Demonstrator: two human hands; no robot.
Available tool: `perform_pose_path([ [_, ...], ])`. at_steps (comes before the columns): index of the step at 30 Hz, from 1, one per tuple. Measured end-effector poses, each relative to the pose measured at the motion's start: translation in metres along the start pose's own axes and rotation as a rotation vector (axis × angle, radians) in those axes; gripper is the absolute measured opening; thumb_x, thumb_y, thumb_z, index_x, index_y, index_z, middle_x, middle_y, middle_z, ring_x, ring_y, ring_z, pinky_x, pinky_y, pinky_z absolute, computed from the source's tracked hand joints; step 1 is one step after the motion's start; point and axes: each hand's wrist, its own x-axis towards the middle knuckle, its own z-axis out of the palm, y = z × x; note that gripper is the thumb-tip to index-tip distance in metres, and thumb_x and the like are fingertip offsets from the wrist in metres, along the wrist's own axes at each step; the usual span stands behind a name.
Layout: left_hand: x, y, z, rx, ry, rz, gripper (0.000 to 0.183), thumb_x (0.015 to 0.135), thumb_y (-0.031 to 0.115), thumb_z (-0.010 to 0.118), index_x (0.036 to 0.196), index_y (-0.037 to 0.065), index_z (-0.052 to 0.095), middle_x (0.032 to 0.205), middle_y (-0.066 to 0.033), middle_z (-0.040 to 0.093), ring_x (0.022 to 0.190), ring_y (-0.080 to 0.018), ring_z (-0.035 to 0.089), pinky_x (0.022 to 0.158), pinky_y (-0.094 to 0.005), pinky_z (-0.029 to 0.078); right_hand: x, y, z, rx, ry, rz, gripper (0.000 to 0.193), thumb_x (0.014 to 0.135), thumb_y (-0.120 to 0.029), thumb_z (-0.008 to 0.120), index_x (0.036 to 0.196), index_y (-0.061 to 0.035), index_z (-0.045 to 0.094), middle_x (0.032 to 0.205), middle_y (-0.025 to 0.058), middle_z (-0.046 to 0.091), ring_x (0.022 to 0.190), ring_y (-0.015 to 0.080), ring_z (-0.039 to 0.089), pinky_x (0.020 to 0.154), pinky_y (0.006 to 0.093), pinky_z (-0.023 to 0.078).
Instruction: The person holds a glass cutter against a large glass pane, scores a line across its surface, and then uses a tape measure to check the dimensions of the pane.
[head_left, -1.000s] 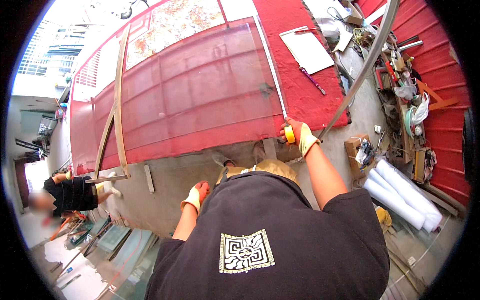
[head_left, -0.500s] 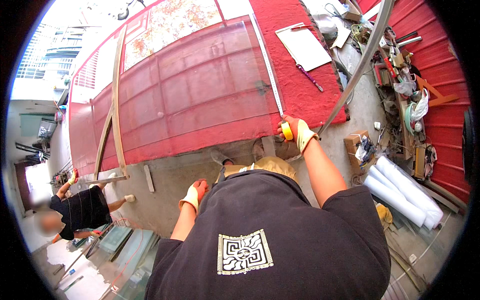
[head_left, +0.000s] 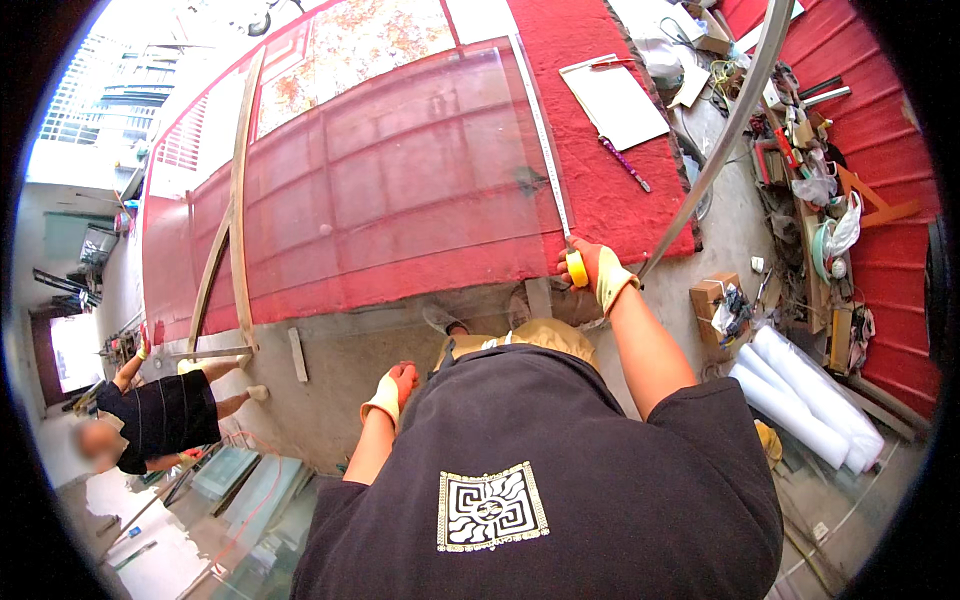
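My right hand (head_left: 600, 277), in an orange and pale yellow glove, is closed round a yellow tape measure (head_left: 577, 268) at the near edge of the red-covered table (head_left: 615, 215). The tape's white blade (head_left: 541, 135) runs out from it, away from me, along the right side of a large transparent glass sheet (head_left: 400, 180) lying on the table. My left hand (head_left: 393, 388), gloved alike, hangs low beside my hip, fingers curled in, with nothing visible in them. Right of the blade lie a white pad (head_left: 618, 105) and a dark patterned pen (head_left: 625, 164).
Wooden bars (head_left: 240, 200) cross the table's left part. At the left stands a co-worker (head_left: 160, 420) in dark clothes, near stacked glass panes (head_left: 225, 472). A metal bar (head_left: 720, 140) slants over the right corner. White rolls (head_left: 800, 395) and a cardboard box (head_left: 712, 300) lie at right.
The view has shifted slightly. My right hand still holds the tape measure at the table edge, and my left has barely moved. At the left, the co-worker's body and legs have shifted a little.
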Motion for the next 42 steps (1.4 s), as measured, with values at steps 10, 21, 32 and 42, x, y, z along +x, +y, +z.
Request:
perform_pose_path([
  [10,-0.013,-0.033,0.017,-0.019,0.019,-0.061,0.051,0.1,0.031,0.056,0.139,-0.001,0.058,0.113,-0.0114,0.071,0.098,-0.0221,0.068,0.09,-0.034,0.055,-0.003,0.007,0.001,0.053,0.023,-0.045,0.045,0.103,-0.055,0.054,0.103,-0.0114,0.065,0.081,0.0072,0.072,0.06,0.0242,0.065,0.052,0.0418,0.05],
  [21,-0.059,-0.079,-0.005,0.031,0.213,-0.147,0.051,0.097,0.042,0.051,0.131,0.008,0.066,0.132,-0.0204,0.067,0.129,-0.0354,0.061,0.107,-0.0393,0.048,-0.037,-0.017,0.047,0.074,-0.092,-0.492,0.044,0.107,-0.041,0.05,0.141,-0.0137,0.055,0.08,0.0045,0.068,0.059,0.0169,0.062,0.049,0.0319,0.05],
  [32,-0.046,-0.167,-0.059,0.014,0.186,-0.08,0.058,0.098,0.044,0.049,0.142,0.008,0.061,0.144,-0.0173,0.062,0.136,-0.0345,0.056,0.114,-0.0409,0.042,-0.026,-0.004,0.236,-0.198,-0.21,-0.719,0.046,0.105,-0.041,0.057,0.132,-0.0047,0.062,0.077,0.0036,0.065,0.055,0.0161,0.061,0.05,0.0318,0.051],
  [42,-0.084,-0.367,-0.181,-0.218,0.291,-0.325,0.054,0.096,0.042,0.047,0.136,0.01,0.066,0.142,-0.018,0.062,0.135,-0.0374,0.056,0.111,-0.0431,0.045,0.009,0.128,0.475,-0.5,-0.364,-0.589,0.04,0.108,-0.036,0.055,0.124,-0.0023,0.067,0.075,0.0032,0.066,0.058,0.0127,0.06,0.051,0.0275,0.048],
])
